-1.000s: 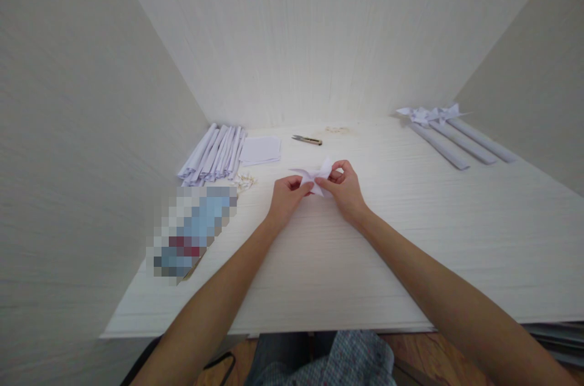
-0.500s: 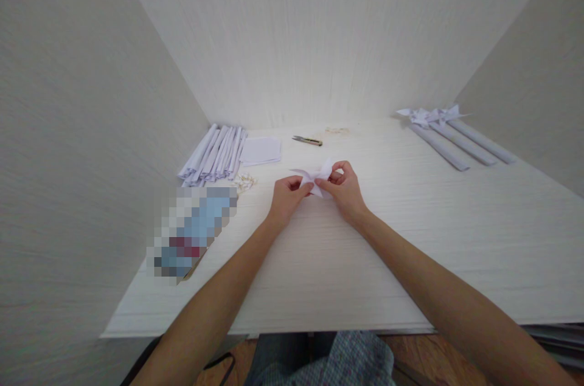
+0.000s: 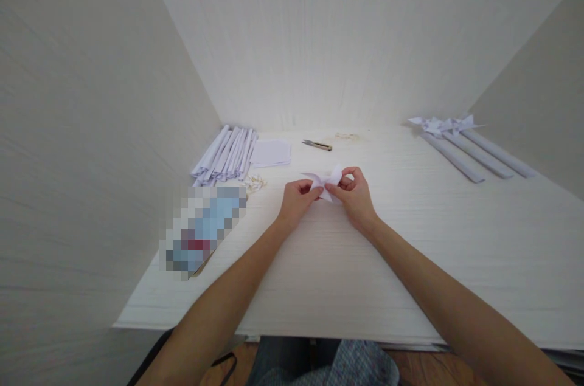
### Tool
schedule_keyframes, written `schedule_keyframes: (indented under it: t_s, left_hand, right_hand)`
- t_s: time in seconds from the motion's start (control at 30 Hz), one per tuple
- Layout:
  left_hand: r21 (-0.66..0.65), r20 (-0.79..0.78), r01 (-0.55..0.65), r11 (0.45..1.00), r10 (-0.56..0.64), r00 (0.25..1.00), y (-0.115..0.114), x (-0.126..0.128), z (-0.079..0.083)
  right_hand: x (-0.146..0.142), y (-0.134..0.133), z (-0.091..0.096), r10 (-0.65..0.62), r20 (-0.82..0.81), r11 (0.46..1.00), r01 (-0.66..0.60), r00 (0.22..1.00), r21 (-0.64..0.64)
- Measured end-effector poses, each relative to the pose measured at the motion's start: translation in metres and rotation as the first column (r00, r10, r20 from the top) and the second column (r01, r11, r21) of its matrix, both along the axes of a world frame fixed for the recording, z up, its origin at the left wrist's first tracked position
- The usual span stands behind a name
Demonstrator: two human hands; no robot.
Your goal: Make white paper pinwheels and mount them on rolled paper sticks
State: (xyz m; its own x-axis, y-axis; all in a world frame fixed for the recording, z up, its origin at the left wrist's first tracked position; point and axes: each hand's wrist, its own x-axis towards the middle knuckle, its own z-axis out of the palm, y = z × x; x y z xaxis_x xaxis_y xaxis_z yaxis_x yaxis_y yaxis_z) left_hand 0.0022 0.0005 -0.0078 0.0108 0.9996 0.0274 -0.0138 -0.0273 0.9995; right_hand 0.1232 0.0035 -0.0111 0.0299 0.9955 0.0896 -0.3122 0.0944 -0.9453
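A small white paper pinwheel (image 3: 331,179) with pointed blades is held between my two hands above the table. My left hand (image 3: 298,199) pinches its left side, thumb on the front near the middle. My right hand (image 3: 356,193) grips the right side, with its thumb close to the centre and the forefinger curled behind a blade. Both sets of fingers are closed on the paper and partly hide it. Beyond the hands lies a pair of thread snips (image 3: 317,145). Left of them is a stack of square white paper sheets (image 3: 271,153).
A pile of rolled paper tubes (image 3: 225,155) rests at the back left. Small whitish pieces (image 3: 255,182) lie before it, near a blurred-out bluish object (image 3: 205,231). At the right are three paper tubes topped with pinwheels (image 3: 477,152). Thin tan bits (image 3: 347,136) lie near the back wall.
The whole view has shifted slightly, so things appear a little further right. My hands keep nearly the same hold on the paper pinwheel.
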Motion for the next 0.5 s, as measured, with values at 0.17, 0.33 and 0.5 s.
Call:
schedule_keyframes:
  t_s: [0.17,0.33,0.5]
  left_hand:
    - [-0.006,0.083,-0.005,1.0,0.005,0.997,0.0005,-0.002,0.0006]
    - [-0.057,0.281,0.079,0.995,-0.06,0.958,0.0012,-0.0052,0.0023]
    - [-0.075,0.364,0.277,0.958,-0.232,0.902,0.0,-0.0064,0.0022]
  right_hand:
    - [0.0011,0.0003,0.0043,-0.103,-0.035,0.994,0.102,0.994,-0.037]
    - [0.0035,0.0029,0.0053,-0.152,-0.097,0.984,0.142,0.984,-0.105]
    - [0.0024,0.0046,0.001,-0.137,-0.089,0.986,0.128,0.987,-0.105]
